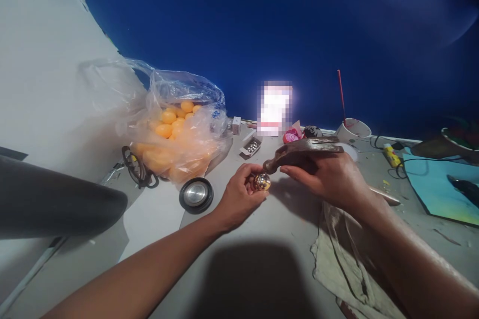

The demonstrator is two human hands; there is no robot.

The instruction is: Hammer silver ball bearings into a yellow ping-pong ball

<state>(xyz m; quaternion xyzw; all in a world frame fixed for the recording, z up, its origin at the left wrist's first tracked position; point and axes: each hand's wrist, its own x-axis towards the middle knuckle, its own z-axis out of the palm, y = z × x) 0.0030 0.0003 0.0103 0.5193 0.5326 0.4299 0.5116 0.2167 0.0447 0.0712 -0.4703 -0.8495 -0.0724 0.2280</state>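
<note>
A small shiny ball [262, 182], gold and silver, sits between the fingers of my left hand [245, 193] above the grey table [277, 231]. My right hand [339, 176] is closed around a hammer [299, 149] near its head. The hammer's round striking face points left and down, right at the top of the ball; whether the two touch I cannot tell. Behind my left hand stands a small open box [251, 146] of shiny metal pieces. A round black lid [196, 195] with a silver centre lies to the left of my left hand.
Back left, a clear plastic bag [179, 144] holds several orange balls, with a dark strap [137, 166] beside it. A glowing screen [276, 108] stands at the back. On the right are a cloth [348, 259], a white cup [354, 130], a yellow tube [391, 156] and a blue board [434, 184].
</note>
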